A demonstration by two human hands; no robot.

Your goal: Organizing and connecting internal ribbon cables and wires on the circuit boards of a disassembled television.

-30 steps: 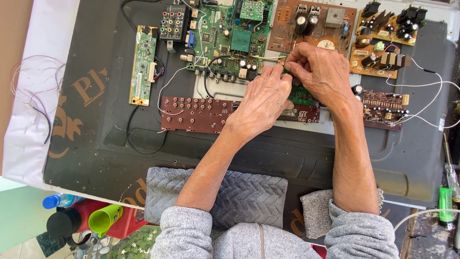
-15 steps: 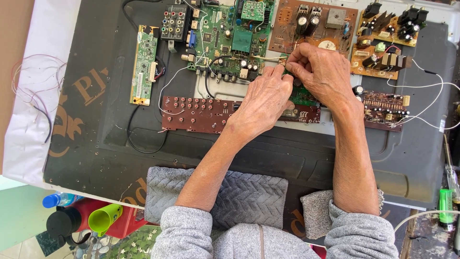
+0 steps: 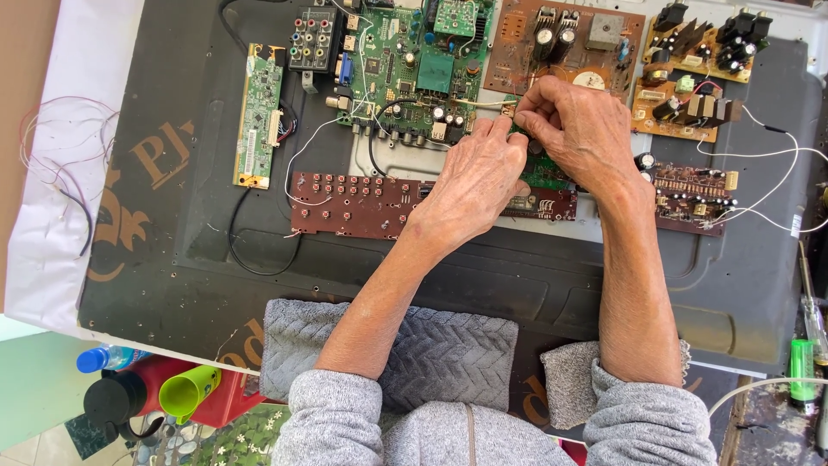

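My left hand (image 3: 473, 181) and my right hand (image 3: 580, 129) meet fingertip to fingertip over a small green circuit board (image 3: 543, 173) that lies mostly hidden beneath them. Both hands pinch at something tiny near its top edge; I cannot make out what it is. A dark red button board (image 3: 358, 205) stretches to the left under my left wrist. Above sits a large green main board (image 3: 414, 65), and a brown power board (image 3: 565, 39) lies beyond my right hand. All rest on the back of a dark flat screen panel (image 3: 172, 259).
A narrow green strip board (image 3: 259, 114) lies at the left. Orange-brown boards (image 3: 690, 86) with white wires sit at the right. Loose thin wires (image 3: 52, 164) lie on white cloth. A green cup (image 3: 190, 393), black bottle and blue bottle cap stand below left. A green tool (image 3: 802, 369) lies at right.
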